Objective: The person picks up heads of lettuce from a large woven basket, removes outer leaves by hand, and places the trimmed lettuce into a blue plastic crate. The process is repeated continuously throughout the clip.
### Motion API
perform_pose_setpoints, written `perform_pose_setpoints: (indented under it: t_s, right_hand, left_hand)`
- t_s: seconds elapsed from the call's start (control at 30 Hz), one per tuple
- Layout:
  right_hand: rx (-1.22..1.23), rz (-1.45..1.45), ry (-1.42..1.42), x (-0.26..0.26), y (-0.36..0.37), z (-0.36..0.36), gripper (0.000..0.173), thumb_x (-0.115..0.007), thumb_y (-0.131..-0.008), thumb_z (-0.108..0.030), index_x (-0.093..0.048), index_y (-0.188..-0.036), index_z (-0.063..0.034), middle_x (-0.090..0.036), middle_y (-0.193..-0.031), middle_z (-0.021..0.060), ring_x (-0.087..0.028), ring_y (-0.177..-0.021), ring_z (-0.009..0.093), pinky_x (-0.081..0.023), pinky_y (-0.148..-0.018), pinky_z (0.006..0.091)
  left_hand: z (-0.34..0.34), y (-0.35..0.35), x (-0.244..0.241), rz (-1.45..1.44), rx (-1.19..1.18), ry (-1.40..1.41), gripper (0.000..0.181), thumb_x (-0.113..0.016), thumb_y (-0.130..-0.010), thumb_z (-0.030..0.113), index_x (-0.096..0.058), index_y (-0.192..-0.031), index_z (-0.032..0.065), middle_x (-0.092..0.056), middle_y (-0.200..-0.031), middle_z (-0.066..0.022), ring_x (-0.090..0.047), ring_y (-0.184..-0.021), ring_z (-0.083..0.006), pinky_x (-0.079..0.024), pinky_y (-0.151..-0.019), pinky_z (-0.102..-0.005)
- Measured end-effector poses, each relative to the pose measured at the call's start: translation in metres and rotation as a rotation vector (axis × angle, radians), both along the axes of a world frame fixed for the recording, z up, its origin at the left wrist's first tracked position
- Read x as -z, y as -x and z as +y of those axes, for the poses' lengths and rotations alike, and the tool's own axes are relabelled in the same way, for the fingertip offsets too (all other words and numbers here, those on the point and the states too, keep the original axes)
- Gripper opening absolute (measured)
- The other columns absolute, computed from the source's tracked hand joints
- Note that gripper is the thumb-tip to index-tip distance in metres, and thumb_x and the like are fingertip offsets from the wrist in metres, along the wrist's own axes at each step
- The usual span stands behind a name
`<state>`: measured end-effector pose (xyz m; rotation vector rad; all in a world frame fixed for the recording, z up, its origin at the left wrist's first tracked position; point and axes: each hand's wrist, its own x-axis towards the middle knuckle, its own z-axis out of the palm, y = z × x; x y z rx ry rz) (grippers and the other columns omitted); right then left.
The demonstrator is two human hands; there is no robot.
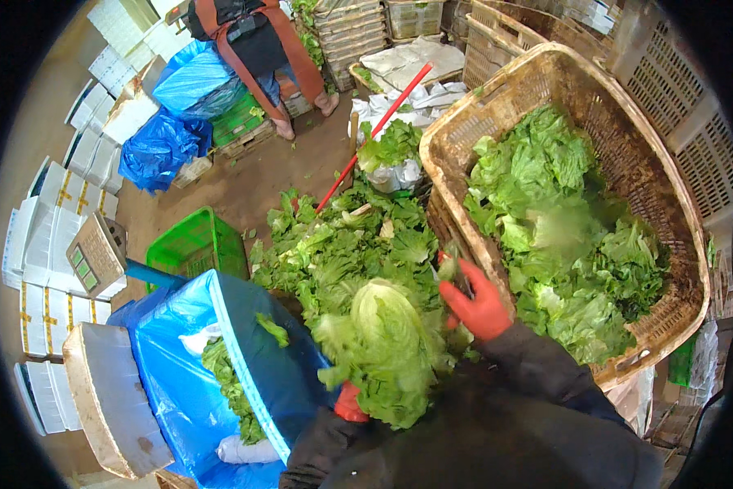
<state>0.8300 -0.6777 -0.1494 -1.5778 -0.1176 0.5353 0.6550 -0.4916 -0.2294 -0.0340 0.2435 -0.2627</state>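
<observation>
My left hand, in a red glove, holds a large head of leafy lettuce from below, and the leaves hide most of its fingers. My right hand, also red-gloved, is just right of the lettuce, beside the wall of a dirty, perforated plastic crate. A small blurred piece, perhaps leaf or stem, shows at its fingertips; whether it is gripped is unclear. Several lettuces lie inside the crate. Beyond my hands is a heap of loose lettuce leaves.
A blue-lined box with lettuce stands at left, beside a scale display and a green crate. A red pole slants over the heap. White foam boxes line the left; a person stands at the back.
</observation>
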Motion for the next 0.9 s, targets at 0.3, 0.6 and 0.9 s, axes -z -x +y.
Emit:
perform_pose_setpoints:
  t_s: [0.3,0.6,0.9]
  right_hand:
    - [-0.156,-0.299,0.314,0.019,-0.055,-0.040,0.031,-0.069,-0.088,-0.018,-0.066,-0.113,-0.0011,-0.068,-0.095,0.0076,-0.061,-0.063,0.011,-0.051,-0.053,0.0263]
    - [-0.317,0.476,0.032,0.044,0.016,-0.037,0.041,-0.063,-0.092,-0.034,-0.059,-0.117,-0.0015,-0.063,-0.085,0.0071,-0.059,-0.052,0.016,-0.050,-0.049,0.0314]
    - [-0.632,0.376,0.114,-0.013,-0.033,0.011,0.029,-0.069,-0.086,-0.025,-0.066,-0.096,0.0021,-0.063,-0.077,0.0061,-0.059,-0.053,0.012,-0.047,-0.050,0.0281]
  left_hand:
    - [0.047,-0.021,-0.070,-0.094,-0.084,-1.062,0.090,-0.085,-0.073,0.021,-0.033,-0.146,0.0053,-0.050,-0.138,-0.0151,-0.054,-0.122,-0.0307,-0.049,-0.098,-0.0460]
    - [0.028,-0.006,-0.049,0.208,-0.011,-0.537,0.062,-0.047,-0.099,0.045,-0.034,-0.148,0.0074,-0.043,-0.146,-0.0095,-0.046,-0.130,-0.0251,-0.038,-0.109,-0.0422]
    - [0.037,-0.036,-0.057,-0.179,0.073,-0.985,0.109,-0.089,-0.068,0.030,-0.023,-0.151,0.0069,-0.041,-0.146,-0.0087,-0.041,-0.133,-0.0240,-0.034,-0.110,-0.0414]
